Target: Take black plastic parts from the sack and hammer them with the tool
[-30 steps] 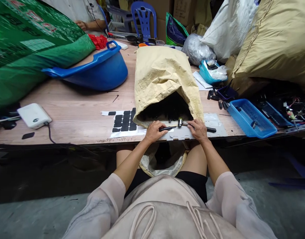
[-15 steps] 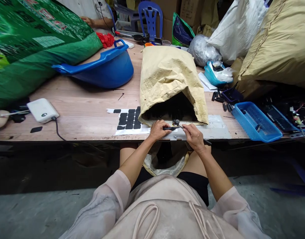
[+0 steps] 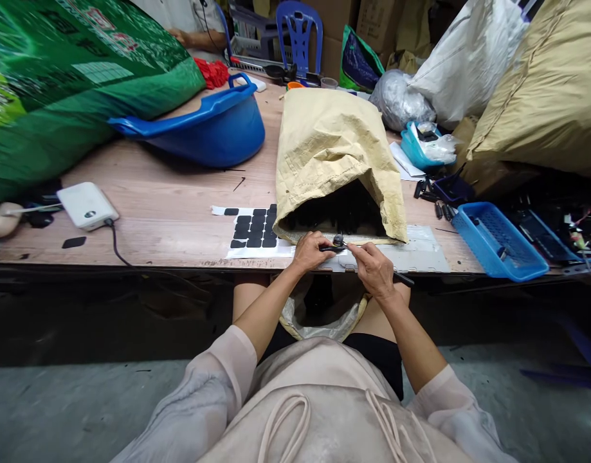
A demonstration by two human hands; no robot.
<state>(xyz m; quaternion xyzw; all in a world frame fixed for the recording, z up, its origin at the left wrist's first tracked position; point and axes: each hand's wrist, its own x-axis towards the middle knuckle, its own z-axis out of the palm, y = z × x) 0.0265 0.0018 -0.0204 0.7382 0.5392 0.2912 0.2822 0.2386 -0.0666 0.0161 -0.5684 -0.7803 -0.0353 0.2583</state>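
Note:
My left hand point(image 3: 309, 251) is closed, its fingertips pinching a slim black part point(image 3: 330, 249) at the table's front edge. In my right hand point(image 3: 373, 267) is a thin tool, much like a small hammer, with a rounded dark head point(image 3: 338, 239) and a black handle end point(image 3: 404, 279) sticking out behind the palm. The tool's head is at the black part, but I cannot tell whether they touch. Just beyond both hands lies a tan woven sack point(image 3: 336, 135), its mouth facing me, with dark pieces inside that are hard to make out.
A sheet of black stickers point(image 3: 255, 228) lies left of the sack. Farther left are a blue basin point(image 3: 218, 132), a white box with a cable point(image 3: 87, 204) and a green sack point(image 3: 145, 90). A blue basket point(image 3: 500, 241) stands right. Another open sack point(image 3: 319, 331) is between my legs.
The tool's head has shifted slightly left and down, closer to the black part. Both hands keep their grip. The whole view has shifted slightly.

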